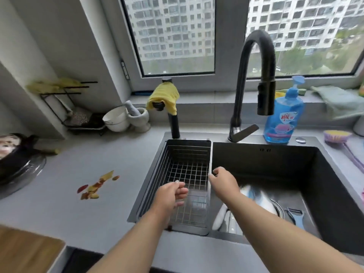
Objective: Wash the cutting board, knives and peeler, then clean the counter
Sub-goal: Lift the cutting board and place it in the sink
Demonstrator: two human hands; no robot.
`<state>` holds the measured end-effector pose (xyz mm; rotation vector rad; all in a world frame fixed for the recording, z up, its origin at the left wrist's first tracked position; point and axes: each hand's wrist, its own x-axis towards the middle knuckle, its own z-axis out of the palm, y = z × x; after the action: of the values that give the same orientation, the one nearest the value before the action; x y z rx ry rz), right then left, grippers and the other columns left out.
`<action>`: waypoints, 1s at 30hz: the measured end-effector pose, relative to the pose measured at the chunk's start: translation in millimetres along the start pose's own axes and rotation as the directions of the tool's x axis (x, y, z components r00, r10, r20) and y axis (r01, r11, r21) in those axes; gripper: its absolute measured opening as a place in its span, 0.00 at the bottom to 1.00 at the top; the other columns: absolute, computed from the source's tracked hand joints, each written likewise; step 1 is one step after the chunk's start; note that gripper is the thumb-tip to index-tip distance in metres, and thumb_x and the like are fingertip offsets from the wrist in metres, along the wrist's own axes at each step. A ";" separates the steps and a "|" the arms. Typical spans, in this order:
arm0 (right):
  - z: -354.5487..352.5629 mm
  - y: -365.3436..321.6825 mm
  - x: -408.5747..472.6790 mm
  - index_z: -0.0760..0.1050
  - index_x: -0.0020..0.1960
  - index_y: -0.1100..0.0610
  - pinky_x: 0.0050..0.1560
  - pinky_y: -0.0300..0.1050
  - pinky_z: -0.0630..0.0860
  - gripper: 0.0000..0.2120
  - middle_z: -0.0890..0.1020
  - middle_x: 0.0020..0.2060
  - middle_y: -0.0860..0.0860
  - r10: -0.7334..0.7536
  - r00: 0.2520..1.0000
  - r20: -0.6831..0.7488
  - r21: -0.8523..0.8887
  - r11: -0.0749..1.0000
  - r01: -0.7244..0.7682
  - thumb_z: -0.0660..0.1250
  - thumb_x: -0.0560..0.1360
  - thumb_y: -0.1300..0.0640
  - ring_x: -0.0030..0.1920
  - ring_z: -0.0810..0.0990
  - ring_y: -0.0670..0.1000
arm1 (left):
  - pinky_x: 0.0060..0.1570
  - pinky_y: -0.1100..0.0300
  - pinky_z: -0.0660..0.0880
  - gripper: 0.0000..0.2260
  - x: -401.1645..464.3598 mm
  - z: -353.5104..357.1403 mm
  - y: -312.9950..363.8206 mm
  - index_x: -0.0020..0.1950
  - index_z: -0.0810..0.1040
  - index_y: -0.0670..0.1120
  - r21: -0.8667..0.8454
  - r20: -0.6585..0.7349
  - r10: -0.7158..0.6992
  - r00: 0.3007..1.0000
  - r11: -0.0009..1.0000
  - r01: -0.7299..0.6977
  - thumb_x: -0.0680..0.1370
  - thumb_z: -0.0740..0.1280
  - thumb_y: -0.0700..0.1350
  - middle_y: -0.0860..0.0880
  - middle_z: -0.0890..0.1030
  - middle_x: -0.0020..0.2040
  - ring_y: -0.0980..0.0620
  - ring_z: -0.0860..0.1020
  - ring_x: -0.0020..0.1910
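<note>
My left hand (171, 196) hovers over the wire drain basket (189, 152) at the left of the dark sink (295, 154), fingers loosely curled and holding nothing. My right hand (223, 181) is at the basket's right rim, fingers loosely bent; whether it touches the rim is unclear. White-handled knives (219, 217) lie on the sink floor, partly under my right forearm. A blue peeler (296, 217) rests near the drain. A wooden cutting board (25, 251) lies on the counter at the bottom left. Fruit peel scraps (96, 187) are scattered on the grey counter (78, 213).
A black faucet (256, 75) arches over the sink, with a blue dish soap bottle (283, 119) beside it. A yellow cloth (163, 97) hangs on a post. Bowls (116, 119), a mortar (139, 117) and a rack (74, 107) stand at the back left. A brush (337, 135) lies right.
</note>
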<state>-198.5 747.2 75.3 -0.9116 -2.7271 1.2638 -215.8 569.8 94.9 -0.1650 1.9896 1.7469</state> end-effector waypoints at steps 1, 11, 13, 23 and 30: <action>9.2 -16.8 -4.1 0.71 0.64 0.58 0.44 0.43 0.70 0.16 0.79 0.53 0.53 -0.040 0.999 0.010 0.017 0.999 0.039 0.59 0.80 0.51 0.47 0.76 0.51 | 0.51 0.50 0.78 0.12 -1.7 -14.5 -0.9 0.56 0.79 0.42 -0.005 -0.034 0.008 0.999 1.000 -0.008 0.83 0.57 0.44 0.42 0.84 0.49 0.47 0.81 0.48; 137.3 -157.5 -66.0 0.73 0.62 0.57 0.47 0.44 0.70 0.16 0.80 0.55 0.55 -0.278 0.929 0.243 0.003 0.958 0.285 0.59 0.80 0.48 0.53 0.78 0.56 | 0.42 0.55 0.75 0.09 -47.8 -186.7 -26.0 0.46 0.77 0.42 -0.131 -0.531 -0.010 0.847 0.989 -0.071 0.81 0.60 0.43 0.45 0.77 0.40 0.49 0.75 0.40; 166.2 -180.0 -85.6 0.73 0.61 0.57 0.47 0.44 0.68 0.16 0.80 0.55 0.55 -0.316 0.896 0.310 -0.003 0.943 0.334 0.59 0.80 0.47 0.52 0.76 0.55 | 0.37 0.55 0.72 0.08 -60.2 -229.7 -40.3 0.49 0.77 0.38 -0.174 -0.611 -0.044 0.790 0.981 -0.080 0.80 0.61 0.42 0.46 0.75 0.37 0.50 0.73 0.36; 297.9 -256.2 -168.2 0.73 0.57 0.60 0.47 0.44 0.70 0.17 0.79 0.50 0.54 -0.381 0.727 0.571 -0.030 0.876 0.482 0.59 0.80 0.46 0.49 0.76 0.55 | 0.56 0.49 0.76 0.14 -157.0 -408.7 -121.0 0.53 0.80 0.39 -0.195 -0.923 -0.245 0.298 0.963 0.188 0.79 0.59 0.46 0.40 0.81 0.51 0.39 0.79 0.52; 339.5 -271.9 -179.5 0.63 0.73 0.61 0.65 0.51 0.68 0.32 0.71 0.68 0.58 -0.210 0.727 0.654 -0.211 0.872 0.442 0.53 0.80 0.38 0.66 0.70 0.60 | 0.68 0.45 0.63 0.24 -224.1 -475.7 -175.7 0.67 0.71 0.36 -0.463 -0.841 -0.541 0.014 0.734 0.496 0.81 0.51 0.50 0.36 0.72 0.65 0.36 0.69 0.64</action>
<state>-265.8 281.5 77.5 0.0784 -3.4802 1.1599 -80.6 32.9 64.4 -2.2335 2.0203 1.1038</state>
